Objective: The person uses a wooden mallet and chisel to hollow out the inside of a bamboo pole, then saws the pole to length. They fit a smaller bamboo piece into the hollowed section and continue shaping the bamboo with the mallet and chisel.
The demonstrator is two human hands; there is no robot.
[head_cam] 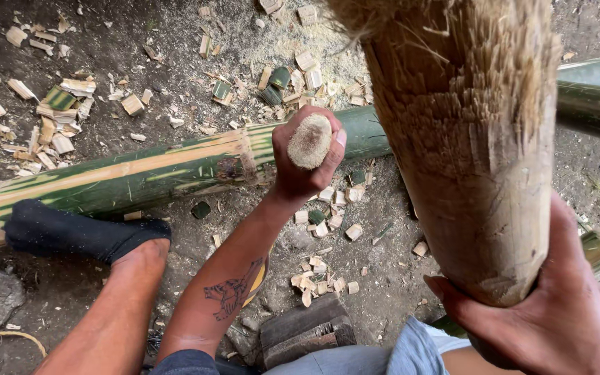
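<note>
A long green bamboo pole (140, 173), its skin partly shaved to pale wood, lies across the dirt ground. My left hand (300, 177) is clenched around a round wooden handle (309, 141) whose fibrous end faces the camera, directly over the pole near a node. What the handle carries below my fist is hidden. My right hand (550, 305) grips the narrow end of a thick, frayed wooden club (467, 139), raised close to the camera above the pole. My foot in a black sock (71, 232) rests against the pole at the left.
Bamboo chips (321, 278) and shavings litter the ground on both sides of the pole. A dark wooden block (303, 330) sits by my knee. A second green pole (595, 104) lies at the right. A rope loop (1, 340) lies at bottom left.
</note>
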